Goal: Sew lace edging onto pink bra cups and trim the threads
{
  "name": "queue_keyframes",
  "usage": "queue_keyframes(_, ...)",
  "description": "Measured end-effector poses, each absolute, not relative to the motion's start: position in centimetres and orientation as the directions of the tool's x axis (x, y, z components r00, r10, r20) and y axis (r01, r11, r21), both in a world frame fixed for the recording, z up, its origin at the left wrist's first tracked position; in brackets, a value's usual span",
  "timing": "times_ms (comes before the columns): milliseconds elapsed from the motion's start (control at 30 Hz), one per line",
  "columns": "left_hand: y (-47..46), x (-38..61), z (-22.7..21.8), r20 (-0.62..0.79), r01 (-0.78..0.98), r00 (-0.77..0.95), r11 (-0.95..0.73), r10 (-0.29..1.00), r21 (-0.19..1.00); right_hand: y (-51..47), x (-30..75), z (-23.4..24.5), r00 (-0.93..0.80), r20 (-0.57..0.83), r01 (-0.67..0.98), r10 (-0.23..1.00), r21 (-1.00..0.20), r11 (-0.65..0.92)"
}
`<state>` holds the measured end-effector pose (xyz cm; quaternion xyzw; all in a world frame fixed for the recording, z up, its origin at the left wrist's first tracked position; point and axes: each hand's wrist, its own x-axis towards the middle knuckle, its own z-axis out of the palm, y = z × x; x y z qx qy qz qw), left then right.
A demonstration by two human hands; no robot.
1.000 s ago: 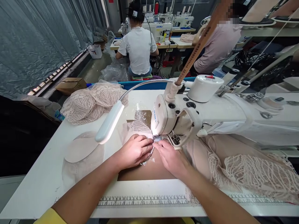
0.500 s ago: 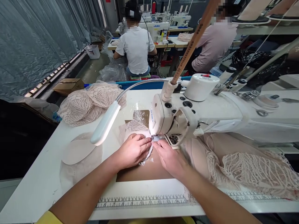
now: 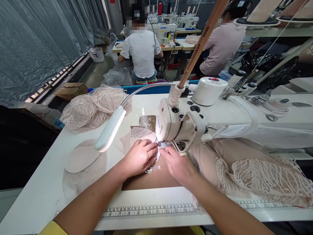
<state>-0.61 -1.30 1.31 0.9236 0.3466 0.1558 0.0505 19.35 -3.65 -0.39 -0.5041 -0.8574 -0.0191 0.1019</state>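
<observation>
My left hand [image 3: 140, 157] lies with curled fingers pressed on a pale pink lace piece [image 3: 141, 133] just left of the needle of a white sewing machine [image 3: 220, 117]. My right hand [image 3: 176, 164] pinches the same fabric right in front of the presser foot [image 3: 164, 144]. Both sets of fingertips nearly meet at the foot. The fabric rests on a brown panel [image 3: 156, 178] set in the white table [image 3: 46, 189].
A gooseneck lamp [image 3: 110, 128] hangs over the table's left half. A heap of lace [image 3: 94, 107] sits far left, more lace [image 3: 264, 178] at right. A printed ruler [image 3: 151, 211] runs along the front edge. Two people sit at machines behind.
Both hands have crept slightly away from me toward the presser foot with the fabric. The view shifted a little.
</observation>
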Motion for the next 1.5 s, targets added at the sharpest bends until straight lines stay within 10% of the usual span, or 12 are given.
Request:
queue_keyframes(300,-1.2,-1.6,1.5,0.308,0.542,0.702,-0.762,0.642,0.355,-3.7,20.4,-0.5,-0.474,0.279,0.815,0.835,-0.219,0.536)
queue_keyframes(1500,-1.2,-1.2,0.7,0.28,0.56,0.755,-0.805,0.593,0.196,-3.8,19.5,0.0,-0.56,0.234,0.771,0.795,-0.203,0.603)
